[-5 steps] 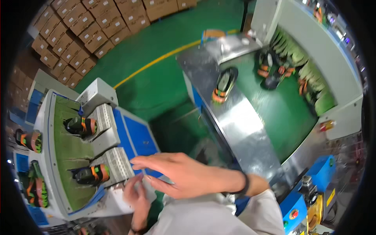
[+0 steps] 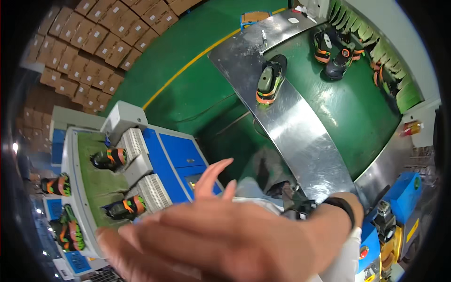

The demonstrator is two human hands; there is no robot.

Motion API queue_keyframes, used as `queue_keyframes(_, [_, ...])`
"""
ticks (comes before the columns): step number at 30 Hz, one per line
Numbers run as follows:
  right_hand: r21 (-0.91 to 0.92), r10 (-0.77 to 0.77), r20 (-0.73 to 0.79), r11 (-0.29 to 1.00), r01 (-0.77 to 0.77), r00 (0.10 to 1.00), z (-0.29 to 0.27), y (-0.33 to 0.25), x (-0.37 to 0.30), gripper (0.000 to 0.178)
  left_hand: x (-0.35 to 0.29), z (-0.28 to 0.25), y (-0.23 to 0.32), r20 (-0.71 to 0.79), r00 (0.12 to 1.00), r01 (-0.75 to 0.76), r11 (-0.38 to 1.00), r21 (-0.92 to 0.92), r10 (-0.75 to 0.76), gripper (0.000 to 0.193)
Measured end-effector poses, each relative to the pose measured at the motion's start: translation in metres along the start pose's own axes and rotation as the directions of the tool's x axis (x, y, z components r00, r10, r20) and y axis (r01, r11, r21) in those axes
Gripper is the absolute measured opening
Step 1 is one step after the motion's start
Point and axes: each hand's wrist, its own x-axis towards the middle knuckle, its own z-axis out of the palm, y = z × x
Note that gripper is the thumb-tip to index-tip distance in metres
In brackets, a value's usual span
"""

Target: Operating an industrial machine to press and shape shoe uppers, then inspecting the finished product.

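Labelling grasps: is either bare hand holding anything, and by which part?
No held thing visible. Bare left hand: looks open and empty. Blurred bare right hand: underside hidden, can't tell.

A factory workshop for footwear: shoes [image 2: 123, 208] sit on a white-and-blue machine [image 2: 124, 118] at left, with more beside a green strip curtain [image 2: 364, 34] at upper right. Cardboard cartons [image 2: 96, 47] stack up at upper left; a yellow line [image 2: 185, 71] marks the green floor [image 2: 162, 61].
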Motion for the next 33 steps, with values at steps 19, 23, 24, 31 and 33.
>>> queue_keyframes(19, [0.368, 0.559, -0.797, 0.153, -0.917, -0.227, -0.268, 0.363, -0.165, 0.075, 0.400, 0.177, -0.066, 0.208, 0.898, -0.427, 0.881, 0.204, 0.387, 0.019])
queue_keyframes(23, [0.235, 0.212, -0.951, 0.015, -0.972, -0.226, -0.323, 0.541, -0.199, 0.092, 0.403, 0.177, -0.036, 0.293, 0.915, -0.339, 0.921, 0.191, 0.276, 0.016])
queue_keyframes(24, [0.312, 0.164, -0.944, 0.164, -0.936, -0.286, -0.338, 0.573, -0.211, 0.076, 0.404, 0.182, -0.033, 0.300, 0.911, -0.343, 0.924, 0.171, 0.283, 0.016])
queue_keyframes(31, [0.390, 0.285, -0.882, -0.010, -0.921, -0.376, -0.358, 0.550, -0.207, 0.052, 0.403, 0.170, -0.057, 0.309, 0.905, -0.347, 0.928, 0.136, 0.293, 0.021])
queue_keyframes(33, [0.676, 0.630, -0.678, 0.335, -0.656, -0.378, -0.354, 0.496, -0.260, 0.036, 0.409, 0.177, -0.056, 0.266, 0.882, -0.425, 0.900, 0.096, 0.389, 0.029])
